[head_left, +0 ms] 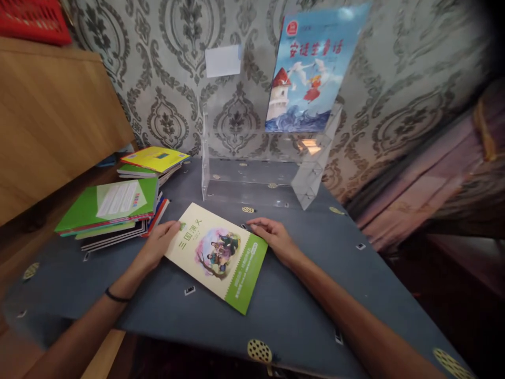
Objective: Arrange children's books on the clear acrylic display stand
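A grey wall (244, 26) with dark damask patterning fills the far side. In front of it spreads a table (315, 300) under a grey-blue cloth. A wooden cabinet (47, 100) stands at the far left, and pinkish fabric (418, 184), partly blurred, slopes along the right side.

Toward the table's far edge is a clear stepped stand (310, 181). On its upper level, at the right end, a blue book (302, 102) stands leaning slightly, its cover showing a red-roofed tower, white birds and a figure in red.

The cream-and-green book (215, 252) is between the hands, nearer than the stand, cover up and turned at an angle: its title is toward the far left, its green band toward the near right. Whether it lies flat on the cloth or is slightly raised, I cannot tell.

To its left is a near stack of books (79, 208) topped with green; behind that is a far stack (158, 158) with a yellow cover uppermost. A red basket (33, 18) sits on the cabinet.

The left hand (160, 242) holds the cream book's left edge, thumb on the cover. The right hand (278, 239) is at its right corner, fingers bent along the far edge; I cannot tell whether they pinch it.

A white card (223, 60) shows above the stand's left part. Smallest is a dark wristband (117, 297) on the left wrist.
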A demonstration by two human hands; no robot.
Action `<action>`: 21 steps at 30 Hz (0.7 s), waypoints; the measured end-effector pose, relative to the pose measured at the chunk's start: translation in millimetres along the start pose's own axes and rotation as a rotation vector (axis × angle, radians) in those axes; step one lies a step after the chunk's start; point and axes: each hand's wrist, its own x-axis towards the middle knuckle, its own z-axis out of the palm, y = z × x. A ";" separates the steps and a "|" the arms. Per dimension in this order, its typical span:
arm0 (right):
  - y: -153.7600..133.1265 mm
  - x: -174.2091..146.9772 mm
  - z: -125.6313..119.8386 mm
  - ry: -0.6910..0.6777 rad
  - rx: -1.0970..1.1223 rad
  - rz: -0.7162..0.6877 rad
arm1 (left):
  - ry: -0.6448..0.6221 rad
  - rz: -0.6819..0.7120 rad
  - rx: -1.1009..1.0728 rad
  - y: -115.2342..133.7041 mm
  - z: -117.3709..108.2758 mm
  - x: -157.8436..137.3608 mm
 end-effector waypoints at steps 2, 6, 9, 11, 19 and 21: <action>-4.5 -2.0 -1.9 -0.087 -0.048 0.012 | -0.087 0.075 0.150 6.2 -1.5 19.1; -16.6 -10.0 -6.2 -0.373 -0.169 0.097 | -0.186 0.256 0.386 16.1 5.8 59.5; -22.5 -13.9 -8.9 -0.523 -0.227 0.155 | -0.152 0.339 0.419 17.8 18.8 81.3; -23.3 -14.2 -10.0 -0.545 -0.241 0.152 | -0.124 0.380 0.431 15.0 26.7 89.3; -11.7 -13.8 2.4 -0.328 -0.328 -0.051 | -0.043 0.412 0.356 -6.7 21.7 90.5; -8.7 -14.4 11.6 -0.200 -0.444 -0.185 | -0.062 0.424 0.325 -8.4 18.2 88.7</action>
